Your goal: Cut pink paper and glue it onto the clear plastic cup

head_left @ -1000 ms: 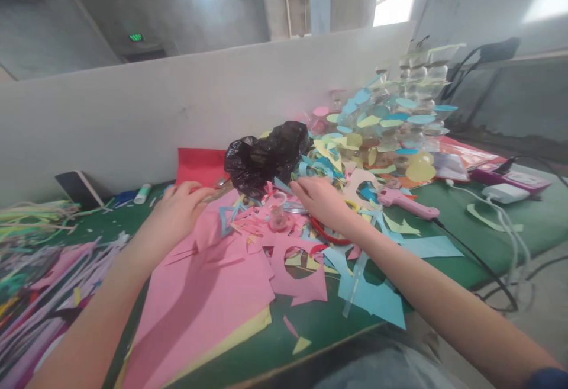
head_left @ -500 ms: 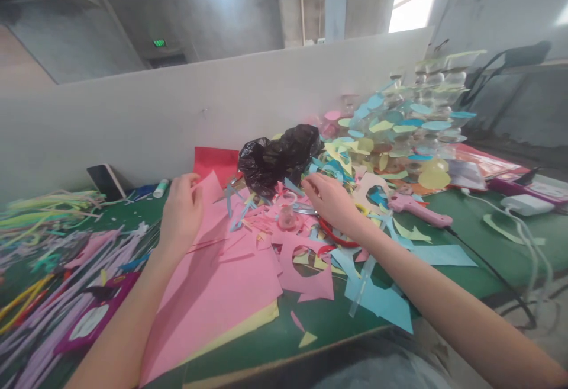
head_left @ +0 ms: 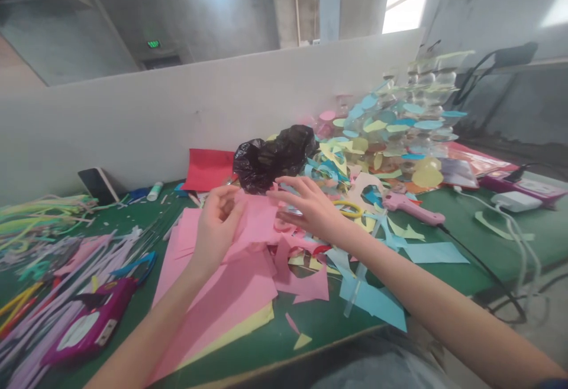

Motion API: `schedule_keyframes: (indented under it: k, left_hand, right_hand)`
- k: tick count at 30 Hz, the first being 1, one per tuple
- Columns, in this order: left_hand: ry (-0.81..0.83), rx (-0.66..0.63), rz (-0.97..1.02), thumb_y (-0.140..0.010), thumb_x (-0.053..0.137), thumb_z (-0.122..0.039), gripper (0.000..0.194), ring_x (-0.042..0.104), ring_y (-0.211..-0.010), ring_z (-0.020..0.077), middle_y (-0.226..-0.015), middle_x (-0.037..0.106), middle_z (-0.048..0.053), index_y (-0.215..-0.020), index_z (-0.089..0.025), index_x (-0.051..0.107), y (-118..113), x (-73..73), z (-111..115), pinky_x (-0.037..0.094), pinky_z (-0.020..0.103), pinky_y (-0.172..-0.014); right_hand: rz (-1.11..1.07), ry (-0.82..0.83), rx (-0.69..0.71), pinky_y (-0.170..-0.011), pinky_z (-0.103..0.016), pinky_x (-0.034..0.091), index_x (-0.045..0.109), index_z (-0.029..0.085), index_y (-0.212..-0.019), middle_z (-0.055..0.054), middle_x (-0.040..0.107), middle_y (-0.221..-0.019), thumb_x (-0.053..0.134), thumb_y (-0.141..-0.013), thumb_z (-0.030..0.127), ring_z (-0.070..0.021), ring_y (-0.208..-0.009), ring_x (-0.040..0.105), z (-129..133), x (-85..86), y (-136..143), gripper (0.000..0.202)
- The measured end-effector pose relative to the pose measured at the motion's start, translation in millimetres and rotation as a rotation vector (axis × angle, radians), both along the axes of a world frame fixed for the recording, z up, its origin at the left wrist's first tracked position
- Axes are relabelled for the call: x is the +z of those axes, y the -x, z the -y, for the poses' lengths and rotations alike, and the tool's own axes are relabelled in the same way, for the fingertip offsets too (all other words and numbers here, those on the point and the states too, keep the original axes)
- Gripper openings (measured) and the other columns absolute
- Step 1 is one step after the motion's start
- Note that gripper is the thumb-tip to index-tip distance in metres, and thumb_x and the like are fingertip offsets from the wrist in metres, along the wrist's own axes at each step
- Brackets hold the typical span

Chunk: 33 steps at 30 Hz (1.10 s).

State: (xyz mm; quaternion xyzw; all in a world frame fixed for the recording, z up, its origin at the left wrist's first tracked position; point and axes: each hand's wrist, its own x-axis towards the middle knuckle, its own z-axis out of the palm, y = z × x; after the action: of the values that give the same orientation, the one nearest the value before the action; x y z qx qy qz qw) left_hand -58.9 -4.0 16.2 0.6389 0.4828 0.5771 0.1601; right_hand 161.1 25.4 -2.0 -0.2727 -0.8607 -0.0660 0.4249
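Observation:
A small piece of pink paper (head_left: 256, 218) is raised above the pile, pinched at its left edge by my left hand (head_left: 218, 223). My right hand (head_left: 310, 205) is at the paper's right edge, fingers spread and slightly curved, thumb side partly hidden. Larger pink sheets (head_left: 222, 312) lie beneath my left hand, over a yellow sheet (head_left: 231, 340). Cut pink scraps (head_left: 306, 279) lie below my right hand. Behind both hands sits a crumpled black plastic bag (head_left: 275, 155).
A pink glue gun (head_left: 412, 207) and blue paper scraps (head_left: 377, 300) lie to the right. Clear cups with coloured paper discs (head_left: 426, 108) stand behind. On the left are pipe cleaners (head_left: 48, 214), a purple device (head_left: 91, 321) and a phone (head_left: 98, 186).
My left hand has moved right with pink paper in its fingers, now lifted between both hands. My right hand has shifted slightly left, its fingers now more spread. The view has shifted slightly.

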Motion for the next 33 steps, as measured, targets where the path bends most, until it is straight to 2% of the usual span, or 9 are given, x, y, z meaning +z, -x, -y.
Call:
schedule_keyframes:
  k: [4,8,11,15,18,22,24,29,33]
  left_hand:
    - [0.05,-0.062,0.025,-0.082,0.069,-0.039,0.033,0.064,-0.086,0.0154,-0.096,0.066,0.003,-0.108,-0.022,0.057,-9.9,-6.0,7.8,0.049,0.025,-0.072]
    - [0.132,-0.118,0.06,-0.083,0.068,-0.041,0.034,0.065,-0.085,0.0158,-0.097,0.068,0.002,-0.11,-0.024,0.057,-13.5,-5.7,13.7,0.05,0.025,-0.071]
    - [0.162,-0.084,0.03,-0.087,0.062,-0.044,0.033,0.063,-0.075,0.0139,-0.094,0.068,0.002,-0.112,-0.024,0.058,-14.6,-2.4,18.6,0.049,0.024,-0.066]
    - [0.15,-0.017,-0.074,-0.093,0.045,-0.054,0.041,0.061,-0.076,0.0152,-0.103,0.068,0.007,-0.114,-0.022,0.061,-13.9,1.0,23.6,0.046,0.025,-0.062]
    - [0.187,-0.078,-0.129,-0.089,0.05,-0.058,0.045,0.062,-0.084,0.0185,-0.104,0.067,0.007,-0.111,-0.021,0.063,-13.6,1.4,24.6,0.048,0.027,-0.067]
    - [0.279,-0.118,-0.175,-0.086,0.06,-0.05,0.03,0.059,-0.073,0.0146,-0.085,0.065,0.001,-0.089,-0.021,0.064,-14.6,0.9,24.4,0.047,0.024,-0.065]
    - [0.292,-0.12,-0.17,-0.087,0.059,-0.047,0.028,0.057,-0.07,0.0131,-0.081,0.064,0.0,-0.083,-0.02,0.063,-14.5,1.1,23.9,0.046,0.023,-0.063]
    - [0.3,-0.171,-0.031,-0.085,0.064,-0.038,0.019,0.06,-0.073,0.0125,-0.084,0.065,0.0,-0.093,-0.021,0.063,-15.0,3.6,22.9,0.047,0.022,-0.064]
    - [0.32,-0.244,0.086,-0.084,0.066,-0.036,0.023,0.062,-0.074,0.014,-0.085,0.066,0.001,-0.1,-0.02,0.061,-21.8,7.5,27.5,0.05,0.025,-0.066]
  right_hand:
    - [-0.026,0.057,0.038,-0.097,-0.044,0.046,0.067,0.022,-0.109,-0.013,0.058,-0.129,0.051,-0.099,0.035,-0.0259,-0.115,0.053,4.5,5.0,-2.1,0.023]
    - [-0.055,0.083,0.131,-0.098,-0.044,0.045,0.064,0.023,-0.114,-0.012,0.058,-0.128,0.058,-0.095,0.036,-0.0251,-0.114,0.055,3.6,2.4,-1.0,0.023]
    - [-0.113,0.122,0.248,-0.093,-0.039,0.047,0.064,0.021,-0.105,-0.011,0.063,-0.117,0.058,-0.096,0.032,-0.023,-0.109,0.058,0.9,-2.4,3.5,0.016]
    - [-0.21,0.282,0.286,-0.085,-0.035,0.049,0.061,0.019,-0.091,-0.008,0.065,-0.099,0.058,-0.095,0.032,-0.0216,-0.098,0.06,-0.9,-4.9,7.0,0.014]
    - [-0.267,0.429,0.253,-0.08,-0.033,0.049,0.059,0.021,-0.092,-0.005,0.062,-0.095,0.059,-0.094,0.031,-0.0188,-0.09,0.06,-1.2,-4.3,5.9,0.011]
    - [-0.338,0.536,0.271,-0.083,-0.032,0.048,0.058,0.023,-0.099,-0.003,0.062,-0.099,0.057,-0.094,0.028,-0.0175,-0.094,0.061,-0.7,-3.8,4.4,0.007]
    - [-0.377,0.574,0.274,-0.087,-0.033,0.048,0.056,0.024,-0.108,-0.003,0.063,-0.105,0.058,-0.093,0.027,-0.0179,-0.101,0.06,0.2,-3.6,5.1,0.016]
    - [-0.514,0.621,0.255,-0.081,-0.03,0.047,0.051,0.024,-0.118,-0.003,0.06,-0.103,0.064,-0.088,0.03,-0.0167,-0.095,0.058,7.4,4.2,7.9,0.034]
    - [-0.524,0.743,0.301,-0.071,-0.028,0.044,0.057,0.02,-0.098,-0.001,0.058,-0.086,0.06,-0.089,0.034,-0.0143,-0.077,0.054,16.6,16.6,7.5,0.017]
